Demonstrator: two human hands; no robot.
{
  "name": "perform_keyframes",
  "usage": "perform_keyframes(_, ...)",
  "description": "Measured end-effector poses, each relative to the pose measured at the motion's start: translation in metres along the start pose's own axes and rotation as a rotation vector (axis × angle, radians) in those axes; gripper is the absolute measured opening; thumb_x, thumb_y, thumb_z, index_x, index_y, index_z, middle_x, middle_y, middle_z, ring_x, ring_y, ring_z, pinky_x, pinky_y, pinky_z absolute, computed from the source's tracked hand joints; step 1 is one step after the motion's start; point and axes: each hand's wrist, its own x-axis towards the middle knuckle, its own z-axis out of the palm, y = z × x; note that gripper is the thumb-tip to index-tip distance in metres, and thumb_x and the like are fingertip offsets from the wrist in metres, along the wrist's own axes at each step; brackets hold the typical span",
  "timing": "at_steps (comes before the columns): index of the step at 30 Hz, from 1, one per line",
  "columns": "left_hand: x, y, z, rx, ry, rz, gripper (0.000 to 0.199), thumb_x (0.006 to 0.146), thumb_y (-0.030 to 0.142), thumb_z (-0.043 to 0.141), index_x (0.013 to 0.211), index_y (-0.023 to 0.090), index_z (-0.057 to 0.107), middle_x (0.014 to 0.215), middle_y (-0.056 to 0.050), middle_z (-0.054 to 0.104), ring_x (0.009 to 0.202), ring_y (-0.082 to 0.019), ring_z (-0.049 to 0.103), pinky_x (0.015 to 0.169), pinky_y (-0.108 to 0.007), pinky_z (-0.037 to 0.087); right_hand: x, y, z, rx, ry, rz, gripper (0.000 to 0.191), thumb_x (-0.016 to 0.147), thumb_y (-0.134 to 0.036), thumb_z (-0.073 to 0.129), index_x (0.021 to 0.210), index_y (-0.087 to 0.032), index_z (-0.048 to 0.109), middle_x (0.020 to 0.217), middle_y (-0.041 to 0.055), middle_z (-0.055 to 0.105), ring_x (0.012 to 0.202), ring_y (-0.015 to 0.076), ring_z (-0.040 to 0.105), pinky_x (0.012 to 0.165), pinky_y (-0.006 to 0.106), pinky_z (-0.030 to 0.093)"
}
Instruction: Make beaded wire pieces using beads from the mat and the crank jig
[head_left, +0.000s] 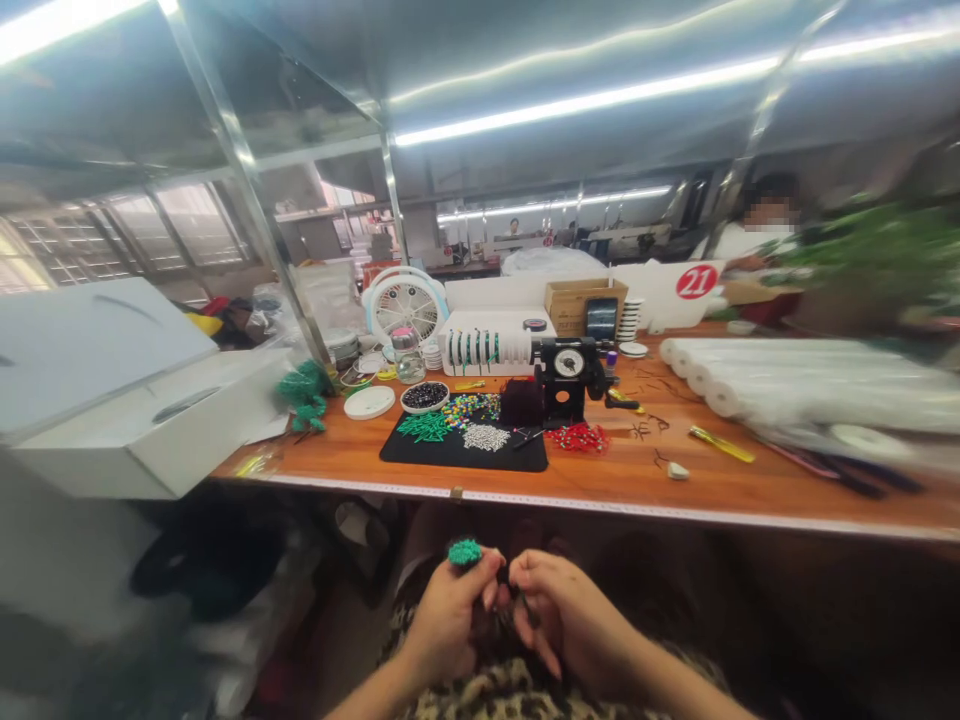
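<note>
Snugly — green beads [465,552] in left hand [450,620]

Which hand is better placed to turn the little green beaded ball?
Probably the left hand: it already pinches the green beaded ball, while the right hand sits beside it, at the dark strands.

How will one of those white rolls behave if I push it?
The white rolls lie on their sides on the wooden bench top, so one will probably roll when pushed. They look like wound sheeting, likely light for their bulk, and possibly soft if squeezed.
</note>
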Motion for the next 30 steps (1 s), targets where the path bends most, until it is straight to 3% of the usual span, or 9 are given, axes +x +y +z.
perform_keyframes(4, -0.001, 0.001, 0.0, 0.079, 0.011, 0.011, 0.049, 0.054, 0.051, 0.076, 0.045, 0.016, 0.042, 0.038, 0.006, 0.036, 0.035, -0.004, 0.029, 0.037, -0.019, 0.016, -0.004, -0.003, -0.003, -0.099, 0.093, -0.038, 0.026, 0.068, -0.035, 0.069, 0.062, -0.013, 0.055, 0.05, -0.0048, 0.049, 0.038, 0.0024, 0.031, 0.037, 0.016, 0.021)
perform_keyframes(8, -0.001, -0.001, 0.0, -0.021, -0.129, -0.027, 0.043, 0.056, 0.047, 0.077, 0.055, 0.016, 0.047, 0.044, 0.007, 0.039, 0.035, -0.003, 0.025, 0.036, -0.019, 0.017, -0.003, -0.007, -0.007, -0.14, 0.216, -0.164, 0.029, 0.069, -0.038, 0.07, 0.063, -0.014, 0.056, 0.05, -0.0026, 0.055, 0.045, 0.0073, 0.046, 0.046, 0.019, 0.034)
perform_keyframes(13, 0.0, -0.004, -0.001, 0.026, -0.266, -0.051, 0.042, 0.06, 0.049, 0.074, 0.056, 0.015, 0.049, 0.043, 0.006, 0.041, 0.033, -0.003, 0.027, 0.033, -0.019, 0.02, 0.005, -0.009, -0.005, -0.211, 0.239, -0.187, 0.034, 0.066, -0.044, 0.071, 0.065, -0.013, 0.058, 0.052, 0.0007, 0.06, 0.046, 0.0124, 0.054, 0.05, 0.023, 0.039)
perform_keyframes(20, 0.005, -0.014, -0.005, -0.003, -0.139, 0.047, 0.042, 0.06, 0.051, 0.074, 0.062, 0.017, 0.048, 0.04, 0.007, 0.043, 0.03, -0.005, 0.029, 0.033, -0.019, 0.024, 0.0, -0.015, 0.002, -0.429, 0.26, -0.249, 0.035, 0.071, -0.047, 0.065, 0.06, -0.015, 0.055, 0.05, 0.0014, 0.06, 0.048, 0.013, 0.052, 0.05, 0.024, 0.037)
perform_keyframes(24, 0.002, -0.011, -0.006, -0.067, -0.143, 0.013, 0.042, 0.062, 0.05, 0.072, 0.058, 0.017, 0.047, 0.037, 0.007, 0.038, 0.032, -0.006, 0.031, 0.035, -0.019, 0.024, -0.001, -0.014, -0.003, -0.469, 0.299, -0.295, 0.035, 0.071, -0.046, 0.064, 0.059, -0.015, 0.056, 0.051, -0.0014, 0.055, 0.049, 0.0103, 0.045, 0.051, 0.023, 0.034)
perform_keyframes(30, 0.004, -0.009, -0.007, -0.13, -0.097, -0.024, 0.044, 0.06, 0.049, 0.073, 0.052, 0.016, 0.045, 0.034, 0.008, 0.032, 0.031, -0.004, 0.024, 0.035, -0.018, 0.016, 0.001, -0.005, -0.006, -0.229, 0.06, -0.054, 0.04, 0.058, -0.05, 0.074, 0.062, -0.014, 0.056, 0.043, -0.0055, 0.047, 0.038, 0.0044, 0.032, 0.042, 0.02, 0.022)
